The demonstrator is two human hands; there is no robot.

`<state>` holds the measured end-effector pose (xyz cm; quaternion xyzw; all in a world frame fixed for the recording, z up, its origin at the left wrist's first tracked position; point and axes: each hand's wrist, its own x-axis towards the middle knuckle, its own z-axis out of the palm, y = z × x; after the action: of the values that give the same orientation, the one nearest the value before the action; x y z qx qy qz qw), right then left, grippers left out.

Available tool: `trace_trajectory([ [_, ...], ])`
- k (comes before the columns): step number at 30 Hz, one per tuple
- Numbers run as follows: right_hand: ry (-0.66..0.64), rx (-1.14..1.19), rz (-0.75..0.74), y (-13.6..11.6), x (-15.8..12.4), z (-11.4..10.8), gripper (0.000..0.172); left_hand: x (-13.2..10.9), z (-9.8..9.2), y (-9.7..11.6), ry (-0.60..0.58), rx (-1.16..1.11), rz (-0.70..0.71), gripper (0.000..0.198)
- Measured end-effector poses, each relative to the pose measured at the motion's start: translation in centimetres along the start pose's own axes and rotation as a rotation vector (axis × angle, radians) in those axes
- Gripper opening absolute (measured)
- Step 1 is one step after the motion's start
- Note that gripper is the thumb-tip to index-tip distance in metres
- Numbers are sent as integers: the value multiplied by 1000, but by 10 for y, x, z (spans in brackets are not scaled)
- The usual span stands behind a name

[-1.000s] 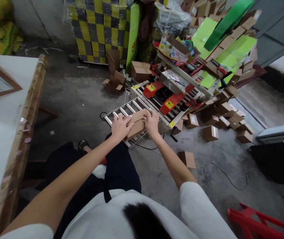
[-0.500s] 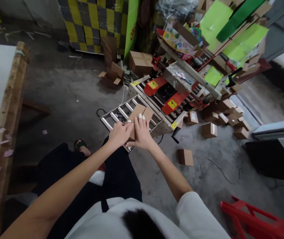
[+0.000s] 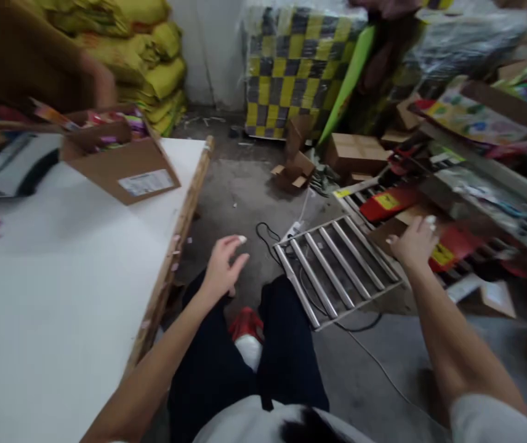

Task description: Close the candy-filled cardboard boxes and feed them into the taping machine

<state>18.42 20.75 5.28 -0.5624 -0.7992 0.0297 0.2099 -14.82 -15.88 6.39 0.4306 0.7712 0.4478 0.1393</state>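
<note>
My right hand (image 3: 415, 245) lies on top of a small cardboard box (image 3: 381, 235), its fingers stretched out. The box sits between the red side guides (image 3: 369, 210) of a box-sealing machine, just past the short roller conveyor (image 3: 329, 271). White coverings show on some fingertips. In the air between the white table and the rollers, my left hand (image 3: 221, 267) is empty, with thumb and fingers apart. The right hand and the machine are blurred by motion, and the hand hides part of the box.
To the left stands a white table (image 3: 74, 277) with a wooden edge, bearing an open carton (image 3: 120, 166) of colourful packets. A co-worker's arm (image 3: 101, 80) is behind it. Cords (image 3: 374, 360) and an open cardboard box (image 3: 293, 172) lie on the floor.
The box has gone from the rollers into the machine under my right hand. My left hand has let go of it and moved left. The view has swung left, bringing in the table.
</note>
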Motion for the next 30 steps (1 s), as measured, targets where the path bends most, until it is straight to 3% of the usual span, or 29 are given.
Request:
trace_trajectory([
  [3,-31,3,-147,-18,-58,43,76,33,-94,-20,441,414,-29,40],
  [5,-183,21,-188,-34,-105,66,70,65,-151,-31,605,622,-60,55],
  [6,-258,31,-194,-41,-125,74,67,84,-175,-36,634,682,-67,63],
  [9,-400,56,-199,-54,-167,88,60,139,-226,-54,614,810,-134,71],
  [12,-446,112,-232,-54,-181,85,55,173,-252,-73,445,918,-320,60],
  [14,-469,173,-258,-54,-183,78,54,178,-262,-84,337,921,-447,49],
  [16,-496,230,-281,-60,-182,71,52,169,-270,-90,316,889,-463,38],
  [19,-544,330,-314,-91,-184,70,47,130,-282,-89,418,807,-353,30],
  [21,-604,455,-343,-130,-189,74,43,91,-289,-82,492,712,-282,28],
  [24,-779,708,-322,-210,-204,85,43,26,-293,-68,525,558,-214,25],
  [27,-1082,1013,-108,-303,-225,90,50,-33,-286,-49,594,488,-205,22],
  [30,-1399,1467,286,-380,-241,85,45,-76,-271,-21,621,509,-106,21],
])
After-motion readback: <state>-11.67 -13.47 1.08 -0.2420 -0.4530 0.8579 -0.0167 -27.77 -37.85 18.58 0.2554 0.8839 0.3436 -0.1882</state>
